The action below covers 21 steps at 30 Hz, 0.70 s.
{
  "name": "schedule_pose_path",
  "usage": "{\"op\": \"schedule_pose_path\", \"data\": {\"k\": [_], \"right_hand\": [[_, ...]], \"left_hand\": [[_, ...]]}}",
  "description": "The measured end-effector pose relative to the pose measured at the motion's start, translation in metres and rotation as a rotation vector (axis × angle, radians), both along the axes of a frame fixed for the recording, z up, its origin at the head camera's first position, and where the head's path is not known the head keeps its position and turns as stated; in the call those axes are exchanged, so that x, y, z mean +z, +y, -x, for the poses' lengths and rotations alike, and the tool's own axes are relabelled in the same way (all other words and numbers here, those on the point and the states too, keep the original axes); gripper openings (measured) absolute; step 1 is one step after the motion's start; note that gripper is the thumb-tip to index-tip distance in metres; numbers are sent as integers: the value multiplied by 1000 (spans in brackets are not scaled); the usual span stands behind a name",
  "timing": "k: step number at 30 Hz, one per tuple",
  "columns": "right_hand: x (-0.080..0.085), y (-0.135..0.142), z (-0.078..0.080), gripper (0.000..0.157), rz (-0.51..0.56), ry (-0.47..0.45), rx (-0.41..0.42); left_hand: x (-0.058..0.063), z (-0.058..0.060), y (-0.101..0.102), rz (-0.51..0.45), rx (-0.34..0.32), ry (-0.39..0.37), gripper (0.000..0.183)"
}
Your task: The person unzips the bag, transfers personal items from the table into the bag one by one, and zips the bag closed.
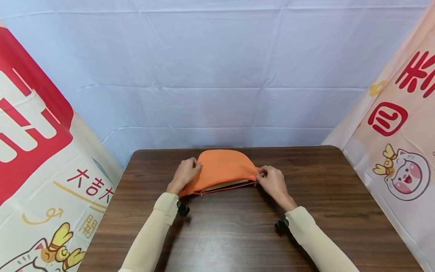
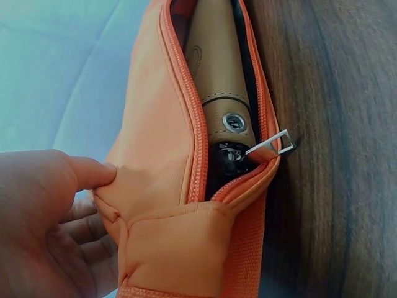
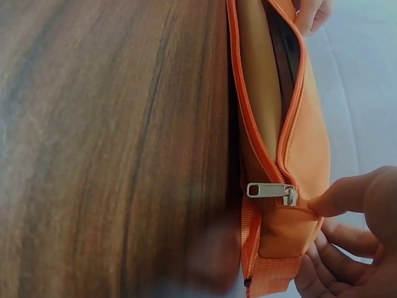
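An orange waist bag [image 1: 224, 164] lies on the table with its zipped mouth gaping toward me. My left hand [image 1: 185, 174] pinches its left end, thumb on the upper face and fingers behind. At the opposite end my right hand [image 1: 273, 181] pinches the cloth beside the strap, close to a metal zipper pull [image 3: 270, 190]. Inside the mouth, the left wrist view shows a tan stitched leather-like item [image 2: 217, 74] with a metal ring, and a shiny black thing [image 2: 229, 155] below it. Another zipper pull [image 2: 273, 146] sticks out at the left end.
The dark wood-grain table [image 1: 224, 234] extends in front of the bag and to both sides. A pale cloth backdrop [image 1: 217, 75] hangs right behind the table's far edge. Printed cloths [image 1: 401, 151] with red lettering hang at the left and right.
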State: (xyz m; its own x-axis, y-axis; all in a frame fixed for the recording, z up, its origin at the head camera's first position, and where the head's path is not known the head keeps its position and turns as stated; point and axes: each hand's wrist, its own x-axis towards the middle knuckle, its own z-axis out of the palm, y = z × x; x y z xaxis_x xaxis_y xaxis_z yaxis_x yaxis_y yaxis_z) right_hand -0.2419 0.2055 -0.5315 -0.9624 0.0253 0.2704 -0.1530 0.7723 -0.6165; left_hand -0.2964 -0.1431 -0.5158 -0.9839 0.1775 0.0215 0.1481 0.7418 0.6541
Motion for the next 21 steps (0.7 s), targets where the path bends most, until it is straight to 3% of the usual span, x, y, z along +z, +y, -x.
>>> {"op": "schedule_pose_path", "data": {"k": [12, 21], "right_hand": [[2, 5, -6, 15, 24, -47, -63], [3, 6, -10, 16, 41, -42, -49]], "left_hand": [[2, 6, 9, 16, -19, 22, 28], [4, 5, 11, -11, -25, 11, 26]]}}
